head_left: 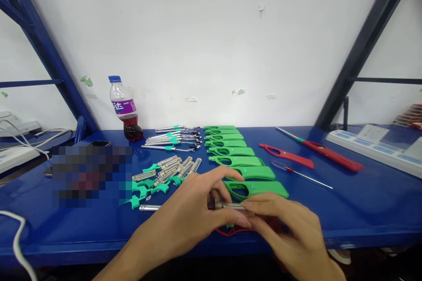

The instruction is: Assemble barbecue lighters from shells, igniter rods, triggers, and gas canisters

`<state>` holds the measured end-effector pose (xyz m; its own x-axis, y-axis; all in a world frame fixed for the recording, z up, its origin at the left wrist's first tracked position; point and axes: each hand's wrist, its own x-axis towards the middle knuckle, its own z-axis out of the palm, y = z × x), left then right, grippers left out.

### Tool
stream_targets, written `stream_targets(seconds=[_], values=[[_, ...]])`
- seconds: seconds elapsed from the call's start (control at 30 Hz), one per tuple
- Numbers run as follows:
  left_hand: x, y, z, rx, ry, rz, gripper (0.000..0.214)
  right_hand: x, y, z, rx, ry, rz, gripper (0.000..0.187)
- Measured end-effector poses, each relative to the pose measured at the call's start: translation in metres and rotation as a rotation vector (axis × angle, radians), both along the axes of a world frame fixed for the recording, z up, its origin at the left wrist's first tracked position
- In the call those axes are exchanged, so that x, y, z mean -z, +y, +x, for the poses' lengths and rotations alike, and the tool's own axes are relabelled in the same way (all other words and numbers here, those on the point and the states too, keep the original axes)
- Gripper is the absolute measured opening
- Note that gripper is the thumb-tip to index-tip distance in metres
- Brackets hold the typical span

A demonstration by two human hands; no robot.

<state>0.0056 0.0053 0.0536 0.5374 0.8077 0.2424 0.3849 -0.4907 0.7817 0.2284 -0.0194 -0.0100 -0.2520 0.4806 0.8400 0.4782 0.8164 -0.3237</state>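
Note:
Near the front edge of the table, both hands are closed around a clear lighter fuel tank (232,206). My left hand (194,206) grips its left end between thumb and fingers. The fingertips of my right hand (290,224) pinch its right end. Just beneath the hands shows the rim of a red lighter casing (231,231), mostly covered by them. A silver lighter tube (149,207) sticks out to the left, behind my left hand. Beyond the fingers lies the nearest green lighter casing (267,189) in a column of several.
Left of centre are loose fuel tanks (171,169), teal triggers (161,187) and wired metal tubes (165,140). A drink bottle (123,107) stands behind. To the right lie a red casing half (290,156), a screwdriver (303,174), a red lighter (329,153) and a power strip (372,149).

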Motion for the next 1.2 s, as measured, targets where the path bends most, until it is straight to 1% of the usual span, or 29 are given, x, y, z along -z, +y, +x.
stream_targets(seconds=[0.1,0.17,0.2,0.27,0.33,0.47,0.67,0.8,1.03,1.2], values=[[-0.005,0.007,-0.014,-0.103,0.128,0.247,0.016,0.001,-0.001,-0.001,0.031,0.071,-0.042,0.008],[-0.007,0.014,-0.025,-0.195,0.249,0.398,0.018,0.002,0.000,-0.001,0.070,0.111,-0.068,0.007],[-0.007,0.019,-0.031,-0.245,0.331,0.428,0.020,0.002,0.000,-0.001,0.085,0.123,-0.077,0.007],[-0.006,0.027,-0.041,-0.292,0.514,0.374,0.022,0.003,0.000,-0.001,0.102,0.126,-0.094,0.006],[-0.005,0.033,-0.049,-0.293,0.631,0.282,0.022,0.003,0.000,-0.001,0.114,0.124,-0.111,0.005],[-0.007,0.037,-0.059,-0.270,0.710,0.166,0.020,0.003,0.000,-0.001,0.146,0.119,-0.125,0.003],[-0.006,0.038,-0.067,-0.230,0.733,0.088,0.016,0.002,-0.001,-0.002,0.170,0.113,-0.137,0.008],[-0.003,0.040,-0.064,-0.218,0.741,0.071,0.015,0.001,-0.001,-0.002,0.161,0.118,-0.136,0.007],[-0.007,0.031,-0.053,-0.230,0.736,0.123,0.019,0.002,-0.001,-0.001,0.150,0.114,-0.129,0.006],[-0.008,0.027,-0.042,-0.234,0.659,0.170,0.021,0.004,0.002,-0.001,0.137,0.132,-0.113,0.008]])
